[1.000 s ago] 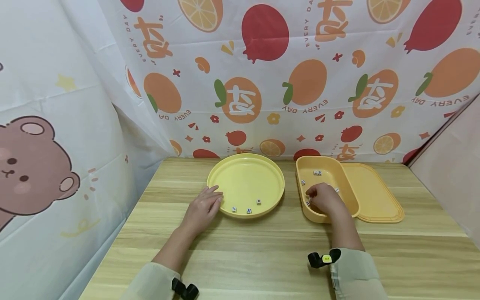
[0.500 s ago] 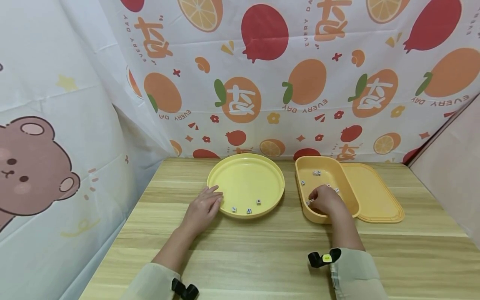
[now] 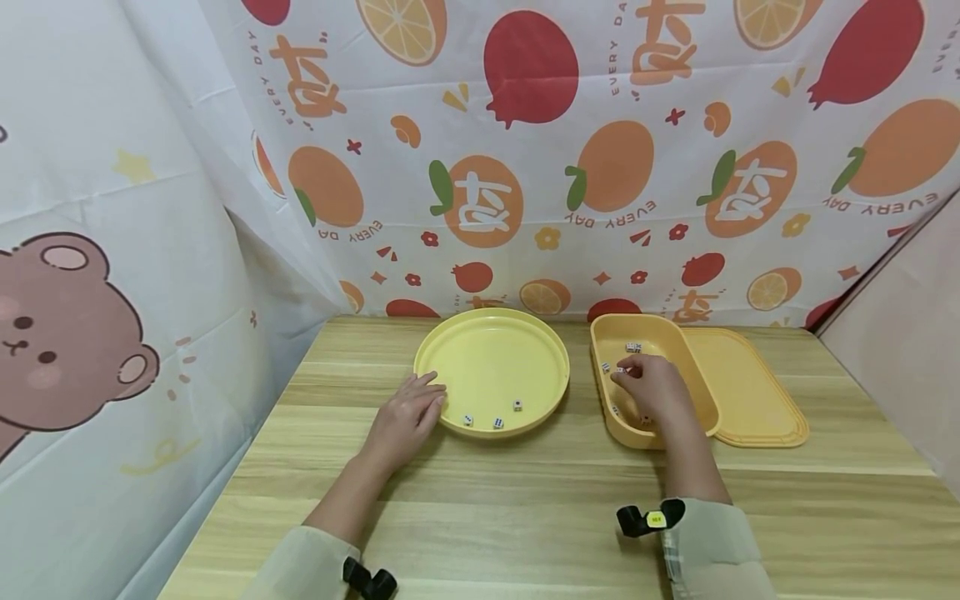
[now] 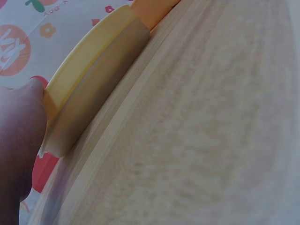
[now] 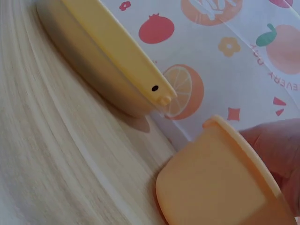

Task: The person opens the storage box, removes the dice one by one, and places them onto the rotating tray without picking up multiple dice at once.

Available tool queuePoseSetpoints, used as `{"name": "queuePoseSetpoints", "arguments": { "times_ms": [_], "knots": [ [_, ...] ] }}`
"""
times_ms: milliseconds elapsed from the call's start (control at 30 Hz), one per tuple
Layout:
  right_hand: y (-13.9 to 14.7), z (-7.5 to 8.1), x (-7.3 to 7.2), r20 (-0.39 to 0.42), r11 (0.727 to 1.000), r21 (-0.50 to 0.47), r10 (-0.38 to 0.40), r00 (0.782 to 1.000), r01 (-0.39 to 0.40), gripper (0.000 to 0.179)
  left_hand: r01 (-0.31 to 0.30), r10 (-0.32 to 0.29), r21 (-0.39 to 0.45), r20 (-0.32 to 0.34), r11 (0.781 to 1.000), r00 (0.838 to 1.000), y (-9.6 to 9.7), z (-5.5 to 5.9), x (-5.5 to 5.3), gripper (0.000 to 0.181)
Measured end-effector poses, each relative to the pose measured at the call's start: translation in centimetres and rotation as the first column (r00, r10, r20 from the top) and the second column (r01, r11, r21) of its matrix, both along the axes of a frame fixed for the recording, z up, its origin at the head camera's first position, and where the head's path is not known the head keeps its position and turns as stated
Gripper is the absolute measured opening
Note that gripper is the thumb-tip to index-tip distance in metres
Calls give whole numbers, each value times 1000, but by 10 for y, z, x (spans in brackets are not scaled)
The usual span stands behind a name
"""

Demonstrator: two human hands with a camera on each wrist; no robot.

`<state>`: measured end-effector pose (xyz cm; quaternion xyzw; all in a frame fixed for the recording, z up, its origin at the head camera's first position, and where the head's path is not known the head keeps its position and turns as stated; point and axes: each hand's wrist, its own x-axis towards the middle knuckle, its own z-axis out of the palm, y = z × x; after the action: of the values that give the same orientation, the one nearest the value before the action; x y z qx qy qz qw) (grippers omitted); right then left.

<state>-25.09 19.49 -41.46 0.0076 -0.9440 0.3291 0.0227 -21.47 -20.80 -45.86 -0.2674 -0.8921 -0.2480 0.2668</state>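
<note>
My left hand [image 3: 405, 419] rests at the left rim of a round yellow tray [image 3: 489, 313], its fingers laid straight over the edge. Three small white dice sit near the front of that tray, one being a die [image 3: 498, 423] at the very front. Over an orange rectangular box [image 3: 697, 392], my right hand [image 3: 655, 388] pinches a white die [image 3: 621, 370] between thumb and fingertips. Several other dice lie in the box, among them a pair of dice [image 3: 633, 347] toward the back. The box wall [image 5: 220, 183] hides most of that hand in the right wrist view.
The box's flat orange lid [image 3: 750, 387] lies right of the box, against its side. A wooden table [image 3: 517, 517] carries everything. Behind it hangs a fruit-print cloth [image 3: 547, 183]; a bear-print cloth [image 3: 187, 317] hangs at the left.
My right hand has risen from the front of the box and shifted slightly back, lifting a die between its fingertips. The left hand and the tray have stayed put.
</note>
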Motion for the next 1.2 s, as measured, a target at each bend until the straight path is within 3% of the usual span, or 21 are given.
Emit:
{"name": "queuePoseSetpoints", "arguments": {
  "times_ms": [200,367,633,867,1067,1200],
  "knots": [
    [-12,7,2,-185,997,-78,-37,982,23,30,-3,3,-9,-10,1000,1000,-1,-1,0,19],
    [-27,10,3,-264,989,-146,-56,963,17,28,0,-1,-9,-15,1000,1000,-1,-1,0,19],
    [-62,11,11,-359,986,-123,59,931,-110,30,-8,8,-16,5,1000,1000,-1,0,0,19],
    [-96,6,21,-351,973,-40,199,915,-227,30,-11,12,-16,8,1000,1000,-1,0,1,20],
    [-120,-6,28,-283,948,16,311,907,-319,28,-12,12,-18,0,1000,1000,-1,0,0,19],
    [-129,-13,31,-265,926,56,373,889,-372,30,-9,9,-12,-4,1000,1000,-2,0,0,19]
  ]
}}
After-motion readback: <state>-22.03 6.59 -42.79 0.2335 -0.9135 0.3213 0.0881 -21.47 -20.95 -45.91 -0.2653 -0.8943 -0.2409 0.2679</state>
